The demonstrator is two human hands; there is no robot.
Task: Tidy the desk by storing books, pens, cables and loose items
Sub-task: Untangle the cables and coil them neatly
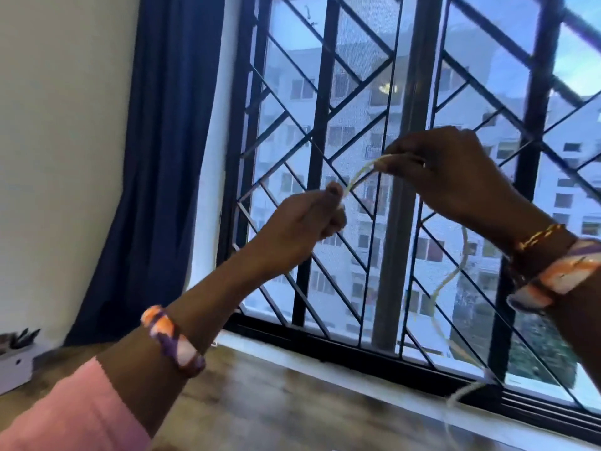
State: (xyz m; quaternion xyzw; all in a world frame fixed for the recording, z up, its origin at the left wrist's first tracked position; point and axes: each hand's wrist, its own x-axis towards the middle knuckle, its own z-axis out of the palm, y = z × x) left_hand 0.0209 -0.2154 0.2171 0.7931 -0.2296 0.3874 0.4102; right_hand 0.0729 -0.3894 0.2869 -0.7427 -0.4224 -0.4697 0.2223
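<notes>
A thin pale cable (455, 275) is held up in front of the window. My left hand (302, 222) pinches one end of it between thumb and curled fingers. My right hand (445, 177) pinches the cable a short way along, higher and to the right. A short arc of cable spans the two hands. From my right hand the rest hangs down in loose curves to the desk's far right edge, where it trails blurred over the sill. The wooden desk (260, 402) lies below both raised hands.
A black window grille (325, 157) fills the view behind the hands, with a dark blue curtain (162, 157) at its left. A white box (14, 366) holding dark pens stands at the desk's far left, against the wall.
</notes>
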